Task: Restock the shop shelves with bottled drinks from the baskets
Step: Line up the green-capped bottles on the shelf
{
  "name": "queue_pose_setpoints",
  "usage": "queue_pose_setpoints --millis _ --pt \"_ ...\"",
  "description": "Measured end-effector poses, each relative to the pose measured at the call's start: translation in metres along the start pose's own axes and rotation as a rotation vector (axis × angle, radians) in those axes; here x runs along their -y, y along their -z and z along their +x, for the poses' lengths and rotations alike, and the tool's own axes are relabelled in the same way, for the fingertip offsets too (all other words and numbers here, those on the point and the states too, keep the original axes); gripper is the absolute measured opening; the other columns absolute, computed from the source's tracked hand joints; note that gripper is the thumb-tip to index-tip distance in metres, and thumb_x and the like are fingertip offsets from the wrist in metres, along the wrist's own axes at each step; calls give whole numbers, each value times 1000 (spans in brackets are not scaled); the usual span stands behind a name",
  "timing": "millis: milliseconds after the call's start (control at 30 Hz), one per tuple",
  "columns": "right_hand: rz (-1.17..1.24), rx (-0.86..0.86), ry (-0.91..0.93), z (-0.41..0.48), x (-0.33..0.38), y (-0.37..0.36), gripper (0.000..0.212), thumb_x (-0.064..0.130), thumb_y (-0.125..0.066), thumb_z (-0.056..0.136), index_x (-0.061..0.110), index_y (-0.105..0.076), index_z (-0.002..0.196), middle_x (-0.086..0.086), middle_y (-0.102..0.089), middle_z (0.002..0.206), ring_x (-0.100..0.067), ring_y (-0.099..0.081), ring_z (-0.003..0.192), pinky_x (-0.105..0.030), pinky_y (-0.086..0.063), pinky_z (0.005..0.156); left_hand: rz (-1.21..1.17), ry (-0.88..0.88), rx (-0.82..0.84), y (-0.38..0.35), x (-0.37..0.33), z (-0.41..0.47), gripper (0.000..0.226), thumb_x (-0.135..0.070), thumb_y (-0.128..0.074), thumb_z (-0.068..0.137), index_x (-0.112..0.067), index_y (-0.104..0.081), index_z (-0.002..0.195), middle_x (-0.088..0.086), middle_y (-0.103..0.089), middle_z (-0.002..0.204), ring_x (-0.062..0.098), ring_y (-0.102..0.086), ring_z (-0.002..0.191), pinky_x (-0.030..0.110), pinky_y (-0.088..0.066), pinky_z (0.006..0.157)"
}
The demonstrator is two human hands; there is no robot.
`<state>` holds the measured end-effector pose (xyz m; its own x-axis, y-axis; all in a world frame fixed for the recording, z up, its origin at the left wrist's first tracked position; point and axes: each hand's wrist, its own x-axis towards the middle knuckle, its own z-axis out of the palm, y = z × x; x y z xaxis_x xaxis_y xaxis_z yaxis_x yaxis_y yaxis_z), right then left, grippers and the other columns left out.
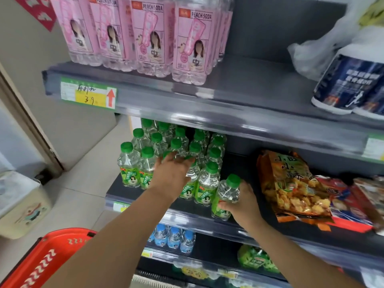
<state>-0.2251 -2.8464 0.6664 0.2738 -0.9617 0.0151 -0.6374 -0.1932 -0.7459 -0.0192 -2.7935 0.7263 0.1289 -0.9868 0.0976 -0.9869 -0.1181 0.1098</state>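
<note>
The fingertips of the left hand [172, 173] are blurred and half lost among the green caps, so exactly which bottle they touch cannot be told. The top-shelf peach soda bottles [145, 38] are cut off at the neck by the frame's upper edge. The dark-labelled bottles [349, 84] on the right run out of the picture, with a crumpled plastic bag [311, 53] behind them. The handwriting on the yellow price tag [88, 94] is hard to read.

On the middle shelf [245, 163], snack bags [291, 183] lie flat to the right, near the right hand [243, 202]. Below, blue-capped bottles [172, 235] stand in a cluster and green packets [255, 258] sit further right, partly covered by the right forearm. A red basket [41, 262] shows at bottom left, its inside out of view, and a cream box [20, 204] stands on the floor beside it.

Now the action: the green-capped bottles [158, 146] stand packed in rows on the left of the middle shelf. The left hand lies palm down over the front ones, fingers stretched out flat and wrapped round nothing. The right hand grips a single green-capped bottle [226, 194], fingers curled round its body, upright at the shelf's front edge just beside the rows.
</note>
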Motion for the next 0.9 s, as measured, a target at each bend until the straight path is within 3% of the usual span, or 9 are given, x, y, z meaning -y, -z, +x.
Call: queue_pose_setpoints --millis 100,233,300,400,567,700,900 --pt "88 -60 -12 -3 4 -2 67 6 -86 58 24 -47 108 -4 -56 110 -20 -53 106 -27 -40 85 -5 -41 -16 -5 8 -1 73 -13 -57 91 -35 -17 148 -2 -33 151 22 -17 144 53 -18 115" --pt "112 -106 16 -15 16 1 63 7 -87 60 25 -46 105 -2 -58 110 -16 -52 105 -24 -36 82 102 -132 6 -3 27 -4 88 -5 -57 88 -35 -2 149 -3 -4 158 25 -4 146 52 -15 115" --pt "126 -116 43 -23 25 3 63 7 -87 60 27 -47 105 -1 -58 110 -15 -51 105 -24 -36 82 133 -117 -52 -2 37 -7 88 -5 -59 87 -31 -3 150 1 -12 157 25 -10 145 50 -22 115" --pt "158 -102 46 -37 40 -1 65 6 -87 58 29 -50 105 -1 -59 110 -15 -53 105 -26 -41 85 149 -96 -93 4 49 -8 76 -12 -62 88 -27 -19 148 1 -30 152 24 -24 141 50 -28 112" --pt "240 -36 27 -55 72 -20 64 0 -87 57 35 -49 96 -4 -61 107 -17 -59 100 -26 -47 84 194 -206 -126 7 54 -3 69 -11 -66 84 -28 -35 143 0 -45 142 23 -40 133 49 -35 108" --pt "270 -34 9 -54 85 -39 69 2 -88 56 32 -49 106 1 -61 112 -16 -58 105 -36 -47 95 233 -311 -282 -7 60 -2 70 -4 -89 48 -9 -66 115 10 -68 110 29 -66 99 45 -54 84" --pt "290 -31 -11 -44 92 -63 70 5 -88 58 27 -47 111 3 -61 111 -16 -57 106 -38 -45 97 182 -414 -279 -13 73 10 76 -4 -93 37 -1 -67 109 12 -69 97 30 -64 84 39 -58 72"
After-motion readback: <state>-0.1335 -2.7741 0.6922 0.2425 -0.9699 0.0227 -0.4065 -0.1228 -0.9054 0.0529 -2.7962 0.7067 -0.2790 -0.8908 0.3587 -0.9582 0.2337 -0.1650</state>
